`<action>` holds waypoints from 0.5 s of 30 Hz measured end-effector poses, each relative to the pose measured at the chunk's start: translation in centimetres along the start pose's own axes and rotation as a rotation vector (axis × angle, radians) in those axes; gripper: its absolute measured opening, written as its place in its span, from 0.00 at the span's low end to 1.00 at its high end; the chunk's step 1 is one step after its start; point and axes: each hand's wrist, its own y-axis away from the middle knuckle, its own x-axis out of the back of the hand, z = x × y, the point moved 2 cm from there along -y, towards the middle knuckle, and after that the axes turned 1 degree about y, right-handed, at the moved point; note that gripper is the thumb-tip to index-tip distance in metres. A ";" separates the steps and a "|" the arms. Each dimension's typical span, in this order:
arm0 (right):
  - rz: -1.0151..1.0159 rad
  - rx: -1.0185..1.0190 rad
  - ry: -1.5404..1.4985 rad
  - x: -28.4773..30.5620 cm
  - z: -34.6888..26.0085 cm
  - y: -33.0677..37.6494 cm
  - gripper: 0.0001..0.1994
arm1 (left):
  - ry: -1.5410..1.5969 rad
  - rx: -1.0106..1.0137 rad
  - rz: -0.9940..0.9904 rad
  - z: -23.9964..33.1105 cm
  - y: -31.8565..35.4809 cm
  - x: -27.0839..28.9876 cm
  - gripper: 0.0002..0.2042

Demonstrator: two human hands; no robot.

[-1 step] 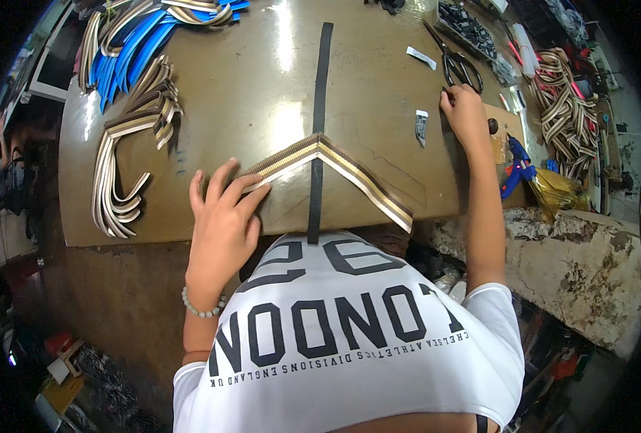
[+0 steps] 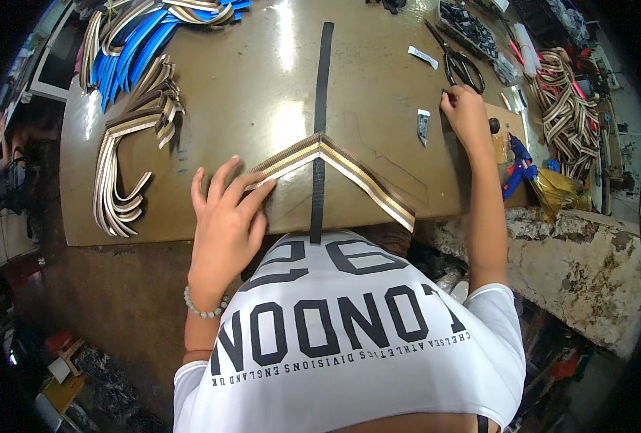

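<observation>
Though striped webbing point(image 2: 291, 156) already peaks across the black strap point(image 2: 324, 79), fastening isn't evident; the spread left hand point(image 2: 226, 216) touches the webbing, the curled right hand point(image 2: 467, 108) hides any hold.

Across the far left corner of the brown desk point(image 2: 241, 86) sprawled a bundle of striped straps mixed with bright blue strips point(image 2: 122, 72). Nearer, a stack of bent striped straps point(image 2: 107, 169) lay with its loose ends fanned and curling. On the right, two small pale packets, one farther off point(image 2: 423, 57) and one nearer point(image 2: 423, 128), rested apart. Small black pieces point(image 2: 468, 30) were heaped toward the far edge. A blue glue gun point(image 2: 524, 168) lay beside yellowish plastic point(image 2: 562, 193), below a tangled pile of striped straps point(image 2: 567, 108).
</observation>
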 end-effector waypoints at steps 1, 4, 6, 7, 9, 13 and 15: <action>-0.011 -0.017 -0.002 0.9 -1.4 0.3 0.10 | 0.110 0.010 0.048 0.2 -0.3 0.2 0.14; -0.048 -0.187 -0.341 3.9 -7.4 2.2 0.10 | 0.422 0.029 0.191 1.3 -1.7 0.0 0.12; -0.068 -0.052 -0.566 5.8 -11.8 5.2 0.10 | 0.736 0.182 0.135 2.1 -2.3 -0.9 0.12; -0.135 0.051 -0.607 6.1 -13.7 6.7 0.09 | 0.887 0.242 0.106 2.4 -2.5 -1.4 0.12; -0.444 0.145 -0.916 5.7 -16.4 8.6 0.08 | 0.833 0.104 0.125 3.0 -2.9 -1.9 0.12; -0.827 -0.406 -1.516 3.7 -17.8 10.3 0.11 | 0.715 -0.074 0.113 2.6 -2.9 -2.5 0.10; -0.783 -0.426 -1.645 3.1 -18.4 10.5 0.12 | 0.770 -0.050 0.168 2.2 -2.6 -2.7 0.08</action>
